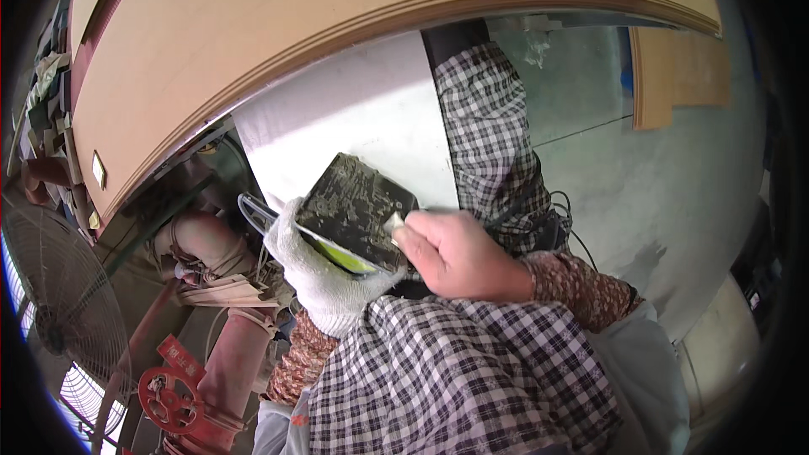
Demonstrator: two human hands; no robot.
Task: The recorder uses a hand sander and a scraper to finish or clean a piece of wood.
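My left hand [310, 274], in a white knitted glove, is closed around what looks like a sander [350, 206], turned with its black rectangular pad facing up. The pad is scuffed and streaked with grey residue. Bright green shows along its near side, and a bent wire loop [257, 211] sticks out at its left. Bare and closed in a pinch, my right hand [459, 254] holds a small pale piece [393, 226] at the pad's right edge. That piece is blurred, and its kind cannot be told.
A large tan panel [337, 0] with grooved edges spans the far side. Below it lies a white sheet or board [362, 109]. At left are a caged fan [63, 312], red pipes [240, 354] and a red handwheel [171, 398]. Tan board pieces [674, 67] lie at far right.
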